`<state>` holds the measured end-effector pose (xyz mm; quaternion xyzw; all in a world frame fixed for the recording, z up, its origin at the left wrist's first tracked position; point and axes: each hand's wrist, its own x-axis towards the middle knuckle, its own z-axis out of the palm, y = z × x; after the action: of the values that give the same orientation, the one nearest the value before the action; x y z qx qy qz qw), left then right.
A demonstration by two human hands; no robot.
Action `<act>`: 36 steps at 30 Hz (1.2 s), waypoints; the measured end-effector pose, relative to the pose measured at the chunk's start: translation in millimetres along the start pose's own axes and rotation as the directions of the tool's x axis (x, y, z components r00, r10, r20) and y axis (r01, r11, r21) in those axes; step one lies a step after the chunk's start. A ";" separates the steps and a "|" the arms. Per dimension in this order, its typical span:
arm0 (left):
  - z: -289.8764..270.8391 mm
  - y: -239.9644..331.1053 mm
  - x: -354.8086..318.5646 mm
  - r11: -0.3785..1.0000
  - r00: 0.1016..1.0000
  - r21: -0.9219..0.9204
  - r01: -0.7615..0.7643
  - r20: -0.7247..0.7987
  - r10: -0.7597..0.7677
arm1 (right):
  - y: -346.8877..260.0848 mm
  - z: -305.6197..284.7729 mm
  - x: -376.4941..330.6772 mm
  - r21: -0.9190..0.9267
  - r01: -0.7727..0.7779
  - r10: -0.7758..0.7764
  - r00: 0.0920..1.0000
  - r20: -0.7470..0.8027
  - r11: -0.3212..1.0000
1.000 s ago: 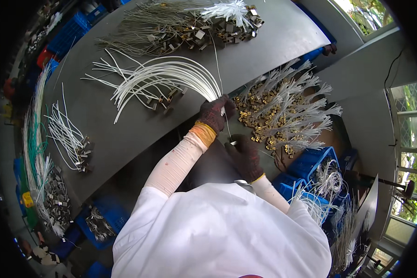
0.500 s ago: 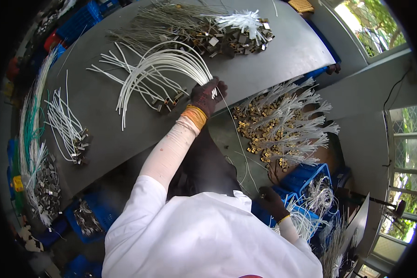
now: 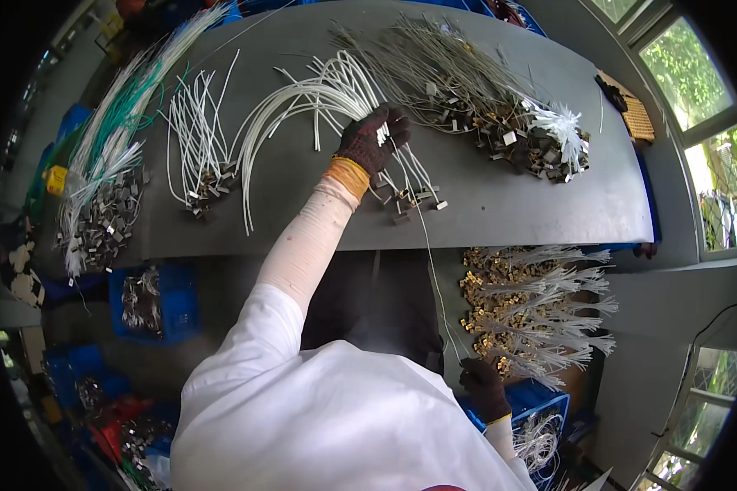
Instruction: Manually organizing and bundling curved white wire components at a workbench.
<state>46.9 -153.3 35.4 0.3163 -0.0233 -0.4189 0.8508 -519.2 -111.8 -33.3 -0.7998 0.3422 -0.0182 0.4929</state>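
Dark gloved and closed, my left hand (image 3: 374,139) grips a bundle of white cables (image 3: 287,114) above the grey table (image 3: 303,225). The cables arch to the left, and their short ends poke out of the fist. Partly hidden under this hand lie loose white cables with small metal connectors (image 3: 405,204). A thin wire (image 3: 431,254) runs from the left hand down past the table edge to my right hand (image 3: 485,389). That hand, also gloved, is low at the right, with its fingers closed around the wire's lower end.
Left on the table are a smaller cable bunch (image 3: 196,139) and a long white-green bundle (image 3: 127,114). A pile of grey cables with connectors (image 3: 499,123) lies at the back right. Bundles with brass-coloured ends (image 3: 532,303) sit beyond the front edge, near a blue crate (image 3: 549,401).
The view has turned, so the table edge now runs level. My left hand, still gripping the bundle, has moved left over the loose cables. The wire still spans both hands.
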 end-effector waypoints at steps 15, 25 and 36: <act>13.0 -15.4 5.0 0.990 0.994 -0.113 0.087 0.072 -0.079 | -26.7 -0.1 -13.8 0.055 -0.140 0.140 0.990 0.009 0.989; 15.6 -15.1 0.7 0.993 0.993 -0.086 0.077 0.101 -0.068 | -28.2 -4.3 -12.8 -0.085 -0.078 0.075 0.996 -0.040 0.993; 12.0 -32.0 -56.6 0.958 0.948 0.007 0.287 0.144 -0.285 | -70.6 -12.6 40.4 0.596 -0.331 0.285 0.943 0.174 0.732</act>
<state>-15.8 -132.7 40.0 0.2794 -0.0354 -0.5598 0.7793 -455.6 -124.7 17.3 -0.5267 0.4272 -0.0187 0.7347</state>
